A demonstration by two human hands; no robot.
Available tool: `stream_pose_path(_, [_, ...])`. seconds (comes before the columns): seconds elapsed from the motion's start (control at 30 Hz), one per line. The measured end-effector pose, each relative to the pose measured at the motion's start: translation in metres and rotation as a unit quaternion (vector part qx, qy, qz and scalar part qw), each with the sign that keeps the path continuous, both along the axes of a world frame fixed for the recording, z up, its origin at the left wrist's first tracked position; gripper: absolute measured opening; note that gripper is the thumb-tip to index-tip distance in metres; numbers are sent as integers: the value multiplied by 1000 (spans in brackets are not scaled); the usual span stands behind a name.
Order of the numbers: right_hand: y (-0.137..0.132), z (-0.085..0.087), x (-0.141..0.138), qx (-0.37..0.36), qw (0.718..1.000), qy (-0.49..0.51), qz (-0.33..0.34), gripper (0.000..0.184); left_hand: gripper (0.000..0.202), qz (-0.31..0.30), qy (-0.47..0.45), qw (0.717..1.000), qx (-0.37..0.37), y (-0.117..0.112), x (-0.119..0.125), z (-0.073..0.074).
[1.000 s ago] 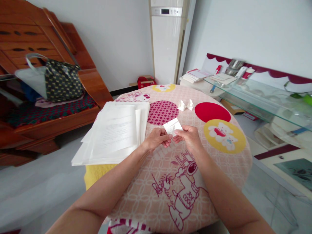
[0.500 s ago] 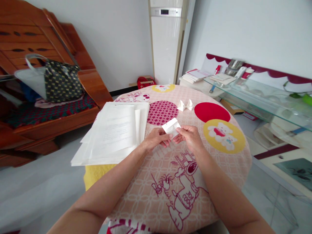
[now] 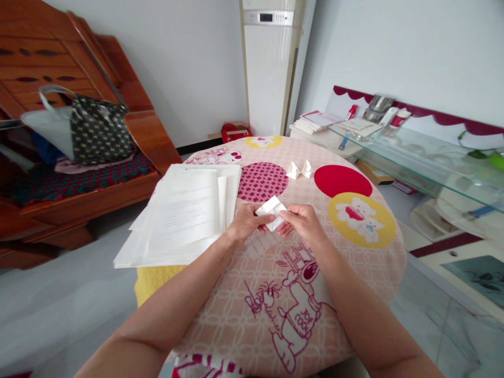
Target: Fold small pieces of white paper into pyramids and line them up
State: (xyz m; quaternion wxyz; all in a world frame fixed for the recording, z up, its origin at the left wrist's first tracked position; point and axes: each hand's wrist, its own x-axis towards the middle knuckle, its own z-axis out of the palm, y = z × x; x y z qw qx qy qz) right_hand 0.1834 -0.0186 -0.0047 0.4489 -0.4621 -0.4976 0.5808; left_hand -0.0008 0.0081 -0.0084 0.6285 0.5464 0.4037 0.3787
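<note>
A small folded piece of white paper (image 3: pixel 274 206) is held over the table between both hands, one corner pointing away from me. My left hand (image 3: pixel 247 222) pinches its left side, thumb on top. At the right edge, my right hand (image 3: pixel 302 219) grips it between thumb and fingers. Beyond the hands, a folded white paper shape with two pointed peaks (image 3: pixel 293 170) stands on the tablecloth. A stack of white sheets (image 3: pixel 185 210), the top one printed with text, lies left of my left hand.
The round table wears a pink patterned tablecloth (image 3: pixel 236 315). To the right is a glass-topped stand (image 3: pixel 425 163) with papers, tins and a cup. A wooden bench (image 3: pixel 137 136) with bags (image 3: pixel 100 131) stands left. A tall white air conditioner (image 3: pixel 268 73) fills the back corner.
The folded paper has turned and shifted slightly left and toward me. My fingers have changed their hold on its edges; both hands still grip it.
</note>
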Motion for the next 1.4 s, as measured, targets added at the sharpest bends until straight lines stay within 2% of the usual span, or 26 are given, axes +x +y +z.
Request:
stream_pose_path(0.17, [1,1,3,4,1000,-5,-3,36,42,-14,-4,1000,12,1,-1,2])
stream_pose_path(0.37, [0,3,6,3,1000,-12,4,38,48,29,10,998,47,4,-5,2])
stream_pose_path(0.6, [-1,6,9,10,1000,-15,14,37,47,37,11,998,44,3,-6,5])
stream_pose_path(0.97, [-1,6,8,-29,994,-34,100,32,44,21,-25,999,42,3,-3,5])
stream_pose_path(1.1, [1,3,8,-27,993,-39,110,32,42,51,-4,996,75,3,-4,4])
stream_pose_path(1.2, [2,1,8,-16,994,-43,103,29,41,71,8,993,97,3,-5,4])
stream_pose_path(1.4, [7,-5,13,81,992,-99,21,21,29,33,36,988,145,6,-5,-2])
